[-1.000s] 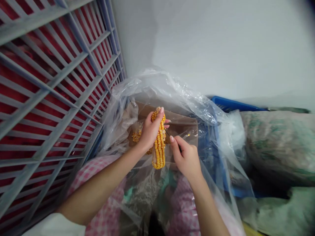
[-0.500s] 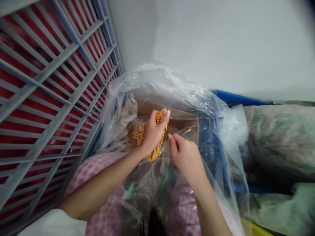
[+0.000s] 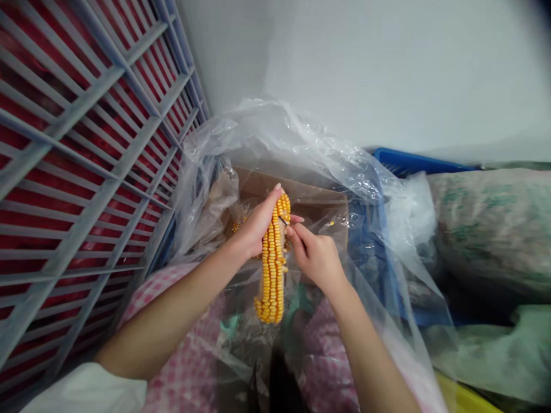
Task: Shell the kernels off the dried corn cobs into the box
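Note:
An ear of yellow corn (image 3: 272, 269) is tilted lengthwise toward me, with a strip of bare cob along its right side. My left hand (image 3: 258, 226) is closed around its upper part, thumb along the top end. In my right hand (image 3: 316, 252) is a thin dark pointed tool (image 3: 283, 221), its tip against the kernels near the upper end; most of the tool is hidden by my fingers. Beneath, loose corn kernels (image 3: 238, 225) lie in a cardboard box (image 3: 279, 186) lined with a clear plastic bag (image 3: 275, 117).
A tall grey slatted plastic crate (image 3: 116, 178) with red contents stands close on my left. To the right are a blue basket (image 3: 422, 163), a stuffed pale sack (image 3: 495, 229) and a yellow edge (image 3: 465, 396). A white wall (image 3: 365, 69) rises behind.
The corn has turned to show full rows of kernels and a bare strip, and its lower end now points more toward me. My right hand has shifted slightly left and up, bringing the tool onto the cob.

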Available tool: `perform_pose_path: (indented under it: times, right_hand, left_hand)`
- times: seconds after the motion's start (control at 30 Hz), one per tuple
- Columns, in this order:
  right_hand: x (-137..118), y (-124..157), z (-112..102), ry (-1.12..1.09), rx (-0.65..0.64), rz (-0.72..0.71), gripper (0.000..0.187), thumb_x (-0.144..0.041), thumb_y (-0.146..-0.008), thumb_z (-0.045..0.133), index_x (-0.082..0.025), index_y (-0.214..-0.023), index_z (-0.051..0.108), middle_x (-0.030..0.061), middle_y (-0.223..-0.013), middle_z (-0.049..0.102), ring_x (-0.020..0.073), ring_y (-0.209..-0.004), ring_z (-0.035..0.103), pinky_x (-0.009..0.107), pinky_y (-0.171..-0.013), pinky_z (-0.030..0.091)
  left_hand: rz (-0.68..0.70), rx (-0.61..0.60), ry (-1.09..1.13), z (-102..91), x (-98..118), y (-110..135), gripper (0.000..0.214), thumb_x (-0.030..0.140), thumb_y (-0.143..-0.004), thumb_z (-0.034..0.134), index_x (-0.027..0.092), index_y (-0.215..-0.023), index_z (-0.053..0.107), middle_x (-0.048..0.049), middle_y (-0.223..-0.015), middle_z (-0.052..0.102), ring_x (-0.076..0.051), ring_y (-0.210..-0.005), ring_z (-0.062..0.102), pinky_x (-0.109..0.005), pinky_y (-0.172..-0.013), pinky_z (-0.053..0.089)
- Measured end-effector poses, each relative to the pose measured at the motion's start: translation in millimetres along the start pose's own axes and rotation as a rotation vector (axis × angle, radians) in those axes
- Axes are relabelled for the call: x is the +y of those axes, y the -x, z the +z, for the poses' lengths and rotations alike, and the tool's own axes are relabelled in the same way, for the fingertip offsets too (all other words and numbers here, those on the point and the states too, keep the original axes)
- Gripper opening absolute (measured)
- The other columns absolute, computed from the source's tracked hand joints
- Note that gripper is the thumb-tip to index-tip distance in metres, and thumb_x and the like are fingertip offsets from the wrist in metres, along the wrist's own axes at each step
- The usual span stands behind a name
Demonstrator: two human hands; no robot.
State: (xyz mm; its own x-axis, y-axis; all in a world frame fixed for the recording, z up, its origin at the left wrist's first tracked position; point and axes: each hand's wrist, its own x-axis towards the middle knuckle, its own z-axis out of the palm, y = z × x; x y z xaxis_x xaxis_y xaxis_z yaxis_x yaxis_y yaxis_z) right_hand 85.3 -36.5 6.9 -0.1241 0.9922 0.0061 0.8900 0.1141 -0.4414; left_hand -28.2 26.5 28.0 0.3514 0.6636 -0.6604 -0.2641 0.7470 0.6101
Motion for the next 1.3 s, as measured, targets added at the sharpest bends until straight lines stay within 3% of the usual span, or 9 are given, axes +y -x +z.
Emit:
perform_pose_path:
  times: [0.07,0.13,0.33,0.5,0.7,0.9,1.03,1.3]
  right_hand:
    - [5.0,1.6,-5.4,-0.030,0.000,-0.032,0.036,-0.035,-0.090,0.030,-0.018,-0.079,0.060,0.0005,-0.055,0.059,0.0105,-0.046,0.052,0.020,-0.048,0.025]
    - [7.4,3.1,-10.6,-0.069,0.001,-0.035,0.035,-0.034,-0.090,0.031,-0.018,-0.077,0.058,-0.0012,-0.054,0.055,0.0088,-0.044,0.048,0.020,-0.048,0.026]
    - [1.4,5.5,-21.2,-0.247,0.081,0.069,0.036,-0.038,-0.089,0.034,-0.019,-0.061,0.044,-0.0061,-0.049,0.035,0.0067,-0.044,0.033,0.019,-0.048,0.024]
    - [-11.1,7.4,-20.2,-0.350,0.010,0.077,0.036,-0.038,-0.089,0.034,-0.020,-0.058,0.038,-0.0063,-0.049,0.033,0.0068,-0.045,0.032,0.019,-0.047,0.022]
    - [-19.6,4.1,-14.8,-0.211,-0.067,0.090,0.035,-0.035,-0.089,0.033,-0.019,-0.060,0.047,-0.0050,-0.048,0.039,0.0079,-0.044,0.035,0.021,-0.047,0.022]
    - [-29.8,6.6,-18.0,0.102,-0.127,0.126,0.034,-0.032,-0.090,0.032,-0.020,-0.068,0.055,0.0013,-0.053,0.057,0.0115,-0.046,0.048,0.024,-0.047,0.018]
    - [-38.7,10.3,-14.6,0.345,-0.132,0.168,0.032,-0.031,-0.090,0.032,-0.020,-0.076,0.059,0.0056,-0.053,0.061,0.0156,-0.043,0.053,0.025,-0.046,0.015]
    - [-37.2,9.5,-3.6,0.425,-0.160,0.115,0.027,-0.024,-0.089,0.033,-0.018,-0.077,0.056,0.0081,-0.052,0.062,0.0196,-0.047,0.060,0.024,-0.044,0.017]
  left_hand:
    - [-0.028,-0.059,-0.018,0.0,1.7,3.5,0.048,0.063,-0.071,0.046,0.017,-0.084,0.054,-0.0035,-0.053,0.060,-0.012,-0.036,0.050,-0.025,-0.039,0.040]
    - [0.051,-0.063,-0.039,-0.2,0.7,3.3,0.047,0.062,-0.069,0.051,0.018,-0.083,0.053,-0.0054,-0.061,0.064,-0.013,-0.043,0.055,-0.025,-0.044,0.044]
    - [0.432,0.092,-0.022,-4.1,-0.6,-8.6,0.046,0.062,-0.069,0.052,0.019,-0.086,0.049,-0.0061,-0.074,0.066,-0.016,-0.067,0.064,-0.025,-0.061,0.049]
    - [0.520,0.170,0.028,-7.0,6.6,-10.4,0.045,0.061,-0.071,0.050,0.019,-0.088,0.048,-0.0051,-0.079,0.066,-0.015,-0.072,0.065,-0.026,-0.068,0.049]
    - [0.553,0.227,-0.014,-6.2,6.3,-9.1,0.044,0.061,-0.072,0.048,0.020,-0.088,0.048,-0.0043,-0.080,0.065,-0.014,-0.068,0.064,-0.025,-0.063,0.049]
    - [0.757,0.318,-0.148,-2.4,-5.1,-11.7,0.035,0.054,-0.076,0.049,0.019,-0.083,0.048,-0.0032,-0.081,0.063,-0.014,-0.078,0.063,-0.023,-0.068,0.048]
    - [0.723,0.379,-0.160,-1.6,-12.5,-16.8,0.037,0.056,-0.077,0.047,0.020,-0.084,0.046,-0.0039,-0.083,0.063,-0.013,-0.077,0.063,-0.023,-0.066,0.048]
    - [0.726,0.443,-0.306,-0.8,-22.3,-25.3,0.036,0.056,-0.074,0.051,0.021,-0.083,0.047,-0.0028,-0.082,0.063,-0.013,-0.072,0.061,-0.022,-0.062,0.045]
